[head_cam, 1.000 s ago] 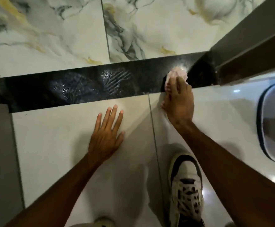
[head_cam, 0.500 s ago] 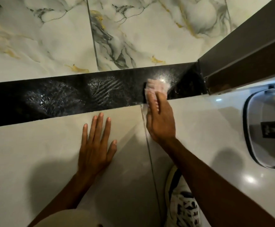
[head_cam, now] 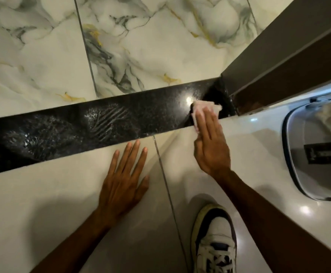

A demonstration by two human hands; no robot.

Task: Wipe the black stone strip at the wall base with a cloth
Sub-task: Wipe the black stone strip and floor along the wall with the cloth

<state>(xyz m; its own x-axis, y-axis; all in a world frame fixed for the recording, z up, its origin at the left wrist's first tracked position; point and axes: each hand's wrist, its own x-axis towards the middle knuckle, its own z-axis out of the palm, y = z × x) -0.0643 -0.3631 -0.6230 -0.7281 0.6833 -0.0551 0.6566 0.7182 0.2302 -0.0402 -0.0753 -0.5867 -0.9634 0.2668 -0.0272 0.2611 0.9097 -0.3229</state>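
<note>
The black stone strip runs across the view between the marbled wall tiles and the pale floor, with dusty shoe prints on its left and middle parts. A small pinkish-white cloth lies pressed on the strip's right end near the corner. My right hand covers the cloth with flat fingers, holding it against the stone. My left hand rests flat on the floor tile just below the strip, fingers spread, holding nothing.
A dark door frame meets the strip at the right corner. A white and grey appliance stands on the floor at the right. My white and dark sneaker is planted below my right arm. A grout line crosses the floor.
My right hand has slid the cloth along the strip toward the right corner. The view has shifted. My left hand stays flat on the floor.
</note>
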